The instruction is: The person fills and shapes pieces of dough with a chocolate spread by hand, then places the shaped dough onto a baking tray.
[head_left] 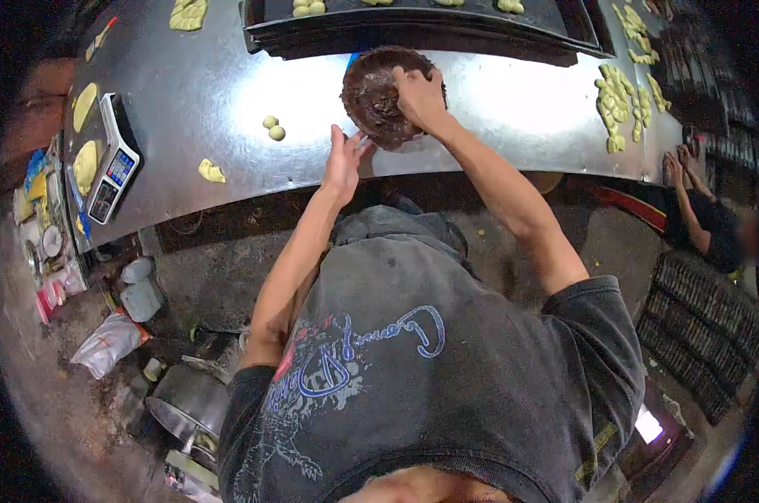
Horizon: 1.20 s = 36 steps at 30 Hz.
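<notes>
A round bowl's worth of dark brown, sticky paste stands near the front edge of the metal table, under both hands. My right hand reaches into it from the right, fingers bent down and closed at the paste; the fingertips are partly hidden. At the lower left side of the bowl is my left hand, thumb raised apart and the other fingers stretched toward the rim. Two small dough balls sit on the table to the left, and a flat dough piece lies nearer the edge.
A digital scale stands at the table's left end beside dough slabs. Beyond the bowl, a dark tray carries dough pieces. More shaped dough lies at right. Another person's hands are at the far right edge.
</notes>
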Each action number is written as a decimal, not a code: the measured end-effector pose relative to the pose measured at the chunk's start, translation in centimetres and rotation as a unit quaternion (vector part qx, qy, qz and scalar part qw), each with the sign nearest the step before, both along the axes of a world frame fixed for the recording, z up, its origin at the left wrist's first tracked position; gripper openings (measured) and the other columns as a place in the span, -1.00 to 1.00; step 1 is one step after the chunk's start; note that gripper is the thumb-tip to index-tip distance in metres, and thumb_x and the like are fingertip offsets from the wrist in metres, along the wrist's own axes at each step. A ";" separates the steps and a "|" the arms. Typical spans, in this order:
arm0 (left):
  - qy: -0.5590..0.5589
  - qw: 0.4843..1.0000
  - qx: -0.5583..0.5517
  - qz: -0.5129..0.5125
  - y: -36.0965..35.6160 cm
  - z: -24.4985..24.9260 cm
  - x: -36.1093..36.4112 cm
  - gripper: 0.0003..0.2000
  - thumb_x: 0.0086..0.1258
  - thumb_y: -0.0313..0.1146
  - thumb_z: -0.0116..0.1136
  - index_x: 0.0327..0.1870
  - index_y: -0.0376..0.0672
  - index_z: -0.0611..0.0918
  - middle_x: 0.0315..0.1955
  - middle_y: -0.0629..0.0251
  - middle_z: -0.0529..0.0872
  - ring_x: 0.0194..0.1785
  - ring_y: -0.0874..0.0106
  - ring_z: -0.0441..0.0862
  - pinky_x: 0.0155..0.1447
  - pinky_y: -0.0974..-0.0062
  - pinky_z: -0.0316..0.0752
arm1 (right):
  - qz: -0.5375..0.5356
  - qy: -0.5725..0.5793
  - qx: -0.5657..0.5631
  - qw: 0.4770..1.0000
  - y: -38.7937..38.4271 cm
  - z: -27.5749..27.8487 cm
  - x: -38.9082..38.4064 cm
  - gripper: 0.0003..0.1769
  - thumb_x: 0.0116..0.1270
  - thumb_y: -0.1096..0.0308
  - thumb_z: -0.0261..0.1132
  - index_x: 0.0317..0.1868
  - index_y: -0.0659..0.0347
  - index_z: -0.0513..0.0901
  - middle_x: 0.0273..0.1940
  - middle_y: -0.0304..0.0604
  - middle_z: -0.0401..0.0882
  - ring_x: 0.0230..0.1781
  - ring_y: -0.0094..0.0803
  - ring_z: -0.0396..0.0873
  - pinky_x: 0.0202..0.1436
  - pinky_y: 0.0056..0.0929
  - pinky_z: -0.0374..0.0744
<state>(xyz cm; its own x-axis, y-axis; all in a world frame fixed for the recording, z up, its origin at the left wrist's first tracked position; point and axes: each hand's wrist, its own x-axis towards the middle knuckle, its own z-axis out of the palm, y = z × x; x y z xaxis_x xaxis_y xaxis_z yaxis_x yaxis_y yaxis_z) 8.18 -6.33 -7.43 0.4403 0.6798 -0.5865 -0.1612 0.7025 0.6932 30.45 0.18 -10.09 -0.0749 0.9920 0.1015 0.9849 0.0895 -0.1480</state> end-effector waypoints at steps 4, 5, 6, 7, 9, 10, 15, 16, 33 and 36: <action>0.015 0.998 -0.047 0.032 0.4 -0.3 0.3 0.09 0.41 0.59 -0.57 0.64 -0.30 0.00 0.62 0.08 0.13 0.65 0.20 0.03 0.64 -0.02 -0.49 | -0.093 0.141 -0.160 0.973 1.5 1.5 0.3 -0.77 0.43 0.25 0.17 0.00 0.16 0.50 -0.29 0.01 0.70 -0.19 0.02 0.68 0.05 0.13 0.45; 0.023 0.997 -0.061 0.037 0.7 -0.5 0.3 0.09 0.41 0.59 -0.59 0.63 -0.30 0.03 0.61 0.08 0.14 0.65 0.20 0.03 0.64 -0.01 -0.48 | -0.126 0.194 -0.202 0.952 2.3 1.8 1.0 -0.78 0.45 0.23 0.18 -0.03 0.17 0.52 -0.30 0.03 0.68 -0.22 0.00 0.67 0.04 0.07 0.49; 0.032 0.998 -0.047 0.004 1.1 -0.7 -0.2 0.04 0.44 0.55 -0.49 0.65 -0.24 -0.07 0.61 0.06 0.13 0.64 0.14 0.05 0.64 -0.01 -0.40 | -0.139 0.293 -0.208 0.923 2.4 1.7 1.5 -0.80 0.51 0.21 0.18 -0.11 0.17 0.56 -0.32 -0.07 0.66 -0.27 -0.21 0.64 -0.10 -0.21 0.57; 0.040 0.998 -0.033 -0.027 1.6 -0.8 -1.1 0.02 0.46 0.52 -0.38 0.66 -0.17 -0.17 0.61 0.03 0.13 0.64 0.09 0.06 0.65 0.00 -0.32 | -0.161 0.388 -0.221 0.880 2.3 1.5 2.0 -0.82 0.53 0.23 0.18 -0.11 0.16 0.57 -0.30 -0.14 0.66 -0.28 -0.29 0.62 -0.13 -0.28 0.56; 0.084 0.994 0.028 -0.058 2.0 -0.2 -2.1 -0.06 0.52 0.40 -0.23 0.66 -0.12 -0.15 0.59 0.03 0.19 0.63 0.07 0.11 0.64 0.05 -0.16 | -0.191 0.565 -0.244 0.765 0.9 2.1 1.8 -0.84 0.56 0.25 0.18 -0.12 0.15 0.58 -0.26 -0.26 0.66 -0.28 -0.44 0.58 -0.19 -0.41 0.54; 0.120 0.988 0.075 -0.057 2.0 1.2 -2.2 -0.13 0.56 0.32 -0.17 0.65 -0.13 -0.02 0.56 0.05 0.25 0.61 0.11 0.16 0.63 0.10 -0.07 | -0.208 0.659 -0.276 0.667 -0.3 6.1 0.7 -0.85 0.62 0.28 0.13 -0.07 0.13 0.58 -0.13 -0.30 0.66 -0.18 -0.48 0.62 -0.11 -0.44 0.59; 0.069 0.962 0.253 -0.080 3.6 8.1 -5.8 -0.48 0.69 -0.06 -0.07 0.47 -0.24 0.45 0.34 0.17 0.56 0.43 0.35 0.43 0.51 0.37 0.24 | -0.114 0.880 -0.238 0.396 -3.3 10.0 -5.2 -0.73 0.62 0.19 0.15 0.07 0.21 0.56 -0.03 -0.22 0.64 0.04 -0.39 0.62 0.21 -0.28 0.61; 0.048 0.957 0.278 -0.073 3.8 9.0 -6.4 -0.51 0.70 -0.09 -0.09 0.43 -0.27 0.49 0.30 0.19 0.60 0.39 0.38 0.47 0.47 0.41 0.28 | -0.074 0.895 -0.260 0.356 -3.8 10.4 -6.4 -0.71 0.66 0.19 0.09 0.17 0.16 0.56 0.09 -0.26 0.64 0.09 -0.40 0.63 0.20 -0.32 0.63; 0.056 0.928 0.351 0.111 6.9 11.7 -16.7 -0.60 0.50 -0.40 0.28 0.34 -0.16 0.63 0.04 0.32 0.77 -0.04 0.64 0.62 0.08 0.60 0.55 | -0.068 0.884 -0.146 0.439 -2.0 15.0 -23.0 -0.43 0.33 0.60 0.36 0.35 0.24 0.46 0.24 -0.14 0.57 0.25 -0.37 0.53 0.35 -0.33 0.52; 0.126 0.922 0.354 0.099 7.0 12.6 -17.7 -0.61 0.46 -0.25 0.35 0.25 -0.16 0.70 -0.04 0.32 0.80 -0.05 0.62 0.64 0.05 0.61 0.55 | -0.061 0.802 -0.059 0.592 -2.2 15.8 -24.6 -0.53 0.42 0.40 0.41 0.26 0.30 0.49 0.08 -0.14 0.63 0.03 -0.49 0.61 0.10 -0.49 0.59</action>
<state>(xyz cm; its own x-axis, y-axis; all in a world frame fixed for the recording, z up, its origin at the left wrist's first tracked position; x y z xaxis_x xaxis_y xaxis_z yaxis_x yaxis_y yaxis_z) -9.50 0.62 5.21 0.1770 0.9837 -0.0325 -0.0099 0.0348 0.9993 5.82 -2.06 5.67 0.0966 0.9873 -0.1262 -0.4317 -0.0727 -0.8991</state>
